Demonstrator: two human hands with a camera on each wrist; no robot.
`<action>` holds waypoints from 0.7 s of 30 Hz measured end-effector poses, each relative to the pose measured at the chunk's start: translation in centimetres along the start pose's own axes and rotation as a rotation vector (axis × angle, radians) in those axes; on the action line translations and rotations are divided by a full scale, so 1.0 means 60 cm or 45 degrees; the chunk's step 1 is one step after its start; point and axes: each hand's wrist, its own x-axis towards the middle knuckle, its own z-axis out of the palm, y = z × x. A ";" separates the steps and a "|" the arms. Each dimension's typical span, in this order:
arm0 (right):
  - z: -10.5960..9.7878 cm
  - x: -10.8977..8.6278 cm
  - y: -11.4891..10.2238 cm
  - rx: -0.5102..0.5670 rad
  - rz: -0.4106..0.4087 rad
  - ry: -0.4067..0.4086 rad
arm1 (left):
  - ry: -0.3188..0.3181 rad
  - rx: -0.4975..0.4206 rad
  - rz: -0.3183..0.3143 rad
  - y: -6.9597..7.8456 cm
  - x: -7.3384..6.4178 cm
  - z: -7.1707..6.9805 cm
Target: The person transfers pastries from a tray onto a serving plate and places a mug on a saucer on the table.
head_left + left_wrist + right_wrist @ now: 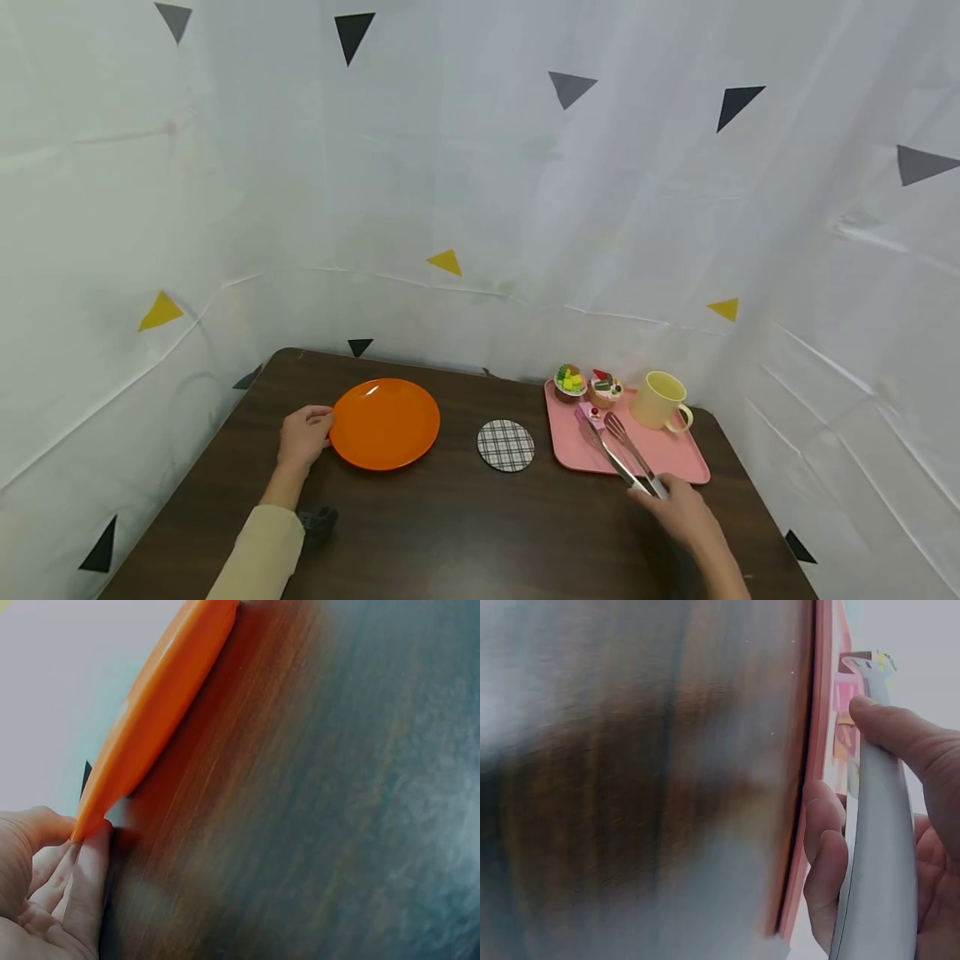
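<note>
My left hand (303,435) pinches the left rim of an orange plate (386,423); in the left wrist view the thumb lies on one side of the rim and the fingers on the other. In my right hand (681,507) are metal tongs (630,454), gripped along the handles (881,847). The tongs reach over a pink tray (577,454), arms spread, their tips by a small pink cake piece (593,413). Behind it on the tray sit two toy cupcakes, one with a green and yellow top (570,381), one with white cream (604,389).
A pale yellow mug (658,402) stands at the tray's right, handle to the right. Between plate and tray lies a round checked coaster (506,445). White sheeting (480,192) with coloured triangles hangs behind and beside the dark wooden table (450,533).
</note>
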 end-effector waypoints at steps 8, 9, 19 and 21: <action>-0.002 0.015 -0.006 -0.081 -0.016 0.019 | 0.049 0.055 -0.002 0.008 -0.005 0.008; -0.002 0.016 -0.006 -0.090 -0.009 0.020 | 0.055 0.056 -0.003 0.008 -0.005 0.009; -0.001 0.016 -0.009 -0.122 0.062 0.010 | 0.094 0.059 -0.018 0.008 -0.002 0.009; 0.000 0.015 -0.011 -0.121 0.066 0.011 | 0.096 0.059 -0.024 0.007 -0.002 0.009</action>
